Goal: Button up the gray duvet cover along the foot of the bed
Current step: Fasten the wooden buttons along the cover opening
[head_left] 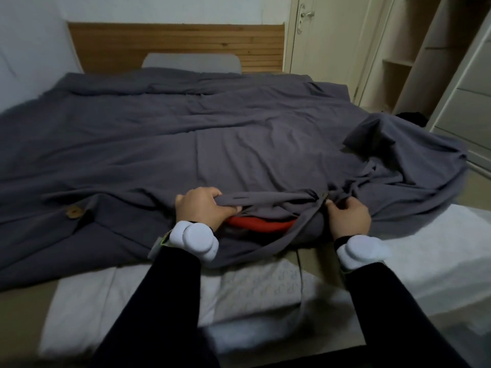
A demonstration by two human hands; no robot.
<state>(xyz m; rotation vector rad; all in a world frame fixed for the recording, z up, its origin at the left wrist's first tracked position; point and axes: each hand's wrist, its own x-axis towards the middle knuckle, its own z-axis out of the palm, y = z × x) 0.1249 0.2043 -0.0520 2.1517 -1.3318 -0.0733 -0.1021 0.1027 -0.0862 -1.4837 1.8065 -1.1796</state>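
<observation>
Rumpled gray duvet cover, foot hem unbuttoned.

I'm seeing a slatted wooden headboard standing against the white wall, with a pale pillow leaning at its base. Looking right, I'm picking up a cream door with a metal handle, and open shelves and drawers beside it.

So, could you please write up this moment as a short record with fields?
cover: gray duvet cover spread over the bed, foot edge gaping mid-way
left: left hand grips the upper hem by a buttonhole
right: right hand pinches the hem further right
fastened: wooden button at the left, apparently done up
in gap: red inner quilt
</observation>
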